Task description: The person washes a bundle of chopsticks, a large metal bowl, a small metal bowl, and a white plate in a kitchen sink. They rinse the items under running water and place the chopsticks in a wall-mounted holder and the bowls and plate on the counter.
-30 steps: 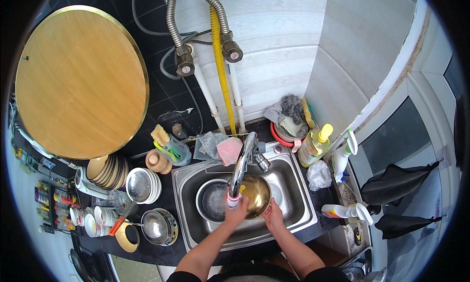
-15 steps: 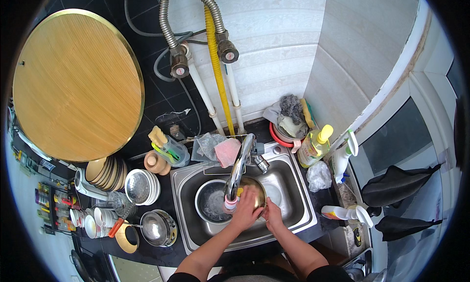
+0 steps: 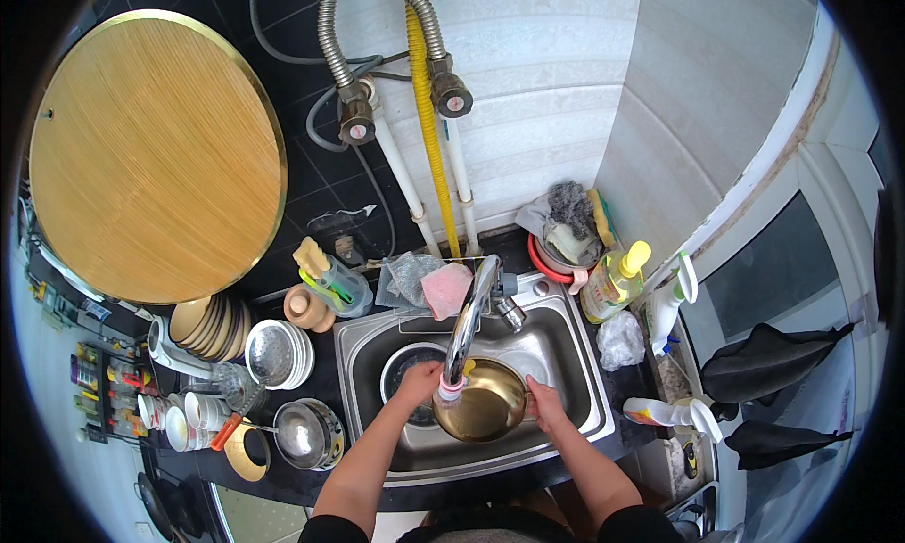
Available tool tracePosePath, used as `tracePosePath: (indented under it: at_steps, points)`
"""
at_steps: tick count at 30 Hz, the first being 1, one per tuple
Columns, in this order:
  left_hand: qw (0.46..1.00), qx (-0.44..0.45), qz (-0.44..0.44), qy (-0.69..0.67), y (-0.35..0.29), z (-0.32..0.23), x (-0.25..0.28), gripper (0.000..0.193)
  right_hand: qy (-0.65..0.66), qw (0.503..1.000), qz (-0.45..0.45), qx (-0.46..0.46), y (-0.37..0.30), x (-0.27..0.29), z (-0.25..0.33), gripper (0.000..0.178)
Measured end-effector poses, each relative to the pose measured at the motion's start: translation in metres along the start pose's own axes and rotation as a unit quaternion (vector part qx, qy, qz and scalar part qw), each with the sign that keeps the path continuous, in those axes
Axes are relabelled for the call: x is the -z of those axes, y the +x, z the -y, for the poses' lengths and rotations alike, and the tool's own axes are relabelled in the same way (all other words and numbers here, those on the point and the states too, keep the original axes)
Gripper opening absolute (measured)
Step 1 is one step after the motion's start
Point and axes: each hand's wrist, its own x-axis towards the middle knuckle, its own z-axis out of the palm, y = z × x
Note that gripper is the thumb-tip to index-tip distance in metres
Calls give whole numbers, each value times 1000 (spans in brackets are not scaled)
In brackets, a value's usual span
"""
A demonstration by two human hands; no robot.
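A gold-coloured metal bowl [image 3: 483, 403] is held tilted in the sink beneath the tap [image 3: 462, 331], its inside facing me. My right hand [image 3: 544, 403] grips the bowl's right rim. On the other side, my left hand [image 3: 420, 385] is closed at the bowl's left edge, just left of the spout; its fingertips are partly hidden. Behind that hand, a round steel basin [image 3: 388, 381] stands in the left part of the steel sink [image 3: 575, 378]. Something small and yellow [image 3: 468, 366] shows beside the spout, its kind unclear.
Left of the sink stand a steel pot [image 3: 304, 436], stacked plates [image 3: 273, 354] and white cups [image 3: 203, 411]. A pink sponge [image 3: 446, 290] lies on the rack behind. To the right are a dish soap bottle [image 3: 613, 284], a crumpled plastic bag [image 3: 620, 341] and a spray bottle [image 3: 671, 413].
My left hand has moved from inside the bowl to its left edge. My right hand has shifted right along the rim, and the bowl now tilts openly toward me.
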Motion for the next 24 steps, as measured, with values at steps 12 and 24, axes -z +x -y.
tracePosePath:
  at_steps: [12,24]
  points:
    - [977,-85,-189,-55,-45,4,-50,16,-388,836,-155,356,59,-68,-20,41]
    - [952,-94,-291,-9,-64,11,-61,11,-420,783,-166,427,36,-105,-5,49]
